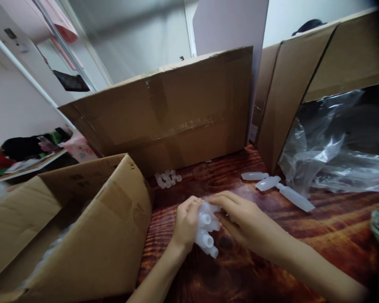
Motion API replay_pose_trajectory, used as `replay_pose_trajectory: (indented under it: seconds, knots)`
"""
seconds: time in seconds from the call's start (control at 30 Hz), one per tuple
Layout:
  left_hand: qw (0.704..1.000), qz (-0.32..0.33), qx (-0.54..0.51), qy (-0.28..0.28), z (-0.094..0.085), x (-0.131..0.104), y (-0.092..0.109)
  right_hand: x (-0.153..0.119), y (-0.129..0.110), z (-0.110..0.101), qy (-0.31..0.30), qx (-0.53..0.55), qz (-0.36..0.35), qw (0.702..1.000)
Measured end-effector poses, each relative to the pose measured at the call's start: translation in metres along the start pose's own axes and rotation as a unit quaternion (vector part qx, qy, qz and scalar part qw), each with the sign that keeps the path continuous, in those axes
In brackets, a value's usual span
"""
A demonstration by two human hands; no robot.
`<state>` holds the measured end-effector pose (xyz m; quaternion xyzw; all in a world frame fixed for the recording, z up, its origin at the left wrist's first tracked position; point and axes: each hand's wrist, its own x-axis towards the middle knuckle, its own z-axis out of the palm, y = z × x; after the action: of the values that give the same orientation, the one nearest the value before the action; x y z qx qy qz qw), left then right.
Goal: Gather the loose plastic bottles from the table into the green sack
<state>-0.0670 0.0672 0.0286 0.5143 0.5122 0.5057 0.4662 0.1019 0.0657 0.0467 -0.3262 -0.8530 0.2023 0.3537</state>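
Glossy red-brown wood-grain counter (249,275), pale-walled room behind. Bundle of translucent plastic bottles (205,235) is up front near the middle, between both hands, open necks mostly toward the camera.

Left hand (188,219) is wrapped around the bundle's left side and holds it. Right hand (238,212) is half curled, fingers touching the far right of the bundle (can't tell if it pinches a single bottle or just steadies the lot).

Handling notes, my read: keep left as the clamp, right as the aligner. Necks sit at uneven depths, so even them up before adding pressure. Spread the squeeze over several bottles; walls look thin and may dent, and slick sides could let a middle one shoot out. Keeping it low over the counter would limit any drop.

Near the bundle: small pile of white caps (168,179) beyond the left hand, well clear of the fingers; keep sleeves and elbows off it. Three loose bottles (295,198) lie in a slanted row beyond the right hand, handy for that side.

Further out: open cardboard box (113,240) at left, large carton (177,113) across the back, clear plastic bag (331,164) spilling from the right-hand carton (289,97).
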Motion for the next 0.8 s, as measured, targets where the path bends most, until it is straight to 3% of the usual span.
replay_pose_trajectory:
  seconds: [0.2, 0.47, 0.53, 0.6, 0.7, 0.8]
  knots:
    - [1.0, 0.003, 0.0, -0.017, -0.001, -0.002, -0.001, -0.005, 0.005, 0.002, -0.034, -0.14, -0.078, 0.986]
    - [0.999, 0.002, 0.032, -0.021, 0.002, -0.003, 0.001, -0.001, 0.002, -0.005, 0.001, -0.152, 0.039, 0.988]
    - [1.0, -0.006, 0.022, -0.016, 0.001, -0.003, 0.0, -0.002, 0.001, -0.01, 0.023, -0.113, 0.011, 0.993]
    - [1.0, -0.014, 0.015, -0.014, 0.0, -0.002, -0.002, -0.005, 0.001, -0.015, -0.003, -0.107, -0.029, 0.994]
    - [0.999, -0.031, 0.02, -0.021, -0.001, -0.001, -0.003, -0.008, -0.001, -0.022, -0.044, -0.183, -0.024, 0.982]
    - [0.999, -0.032, 0.019, -0.03, -0.002, -0.001, -0.003, -0.01, -0.006, -0.027, -0.007, -0.192, -0.03, 0.981]
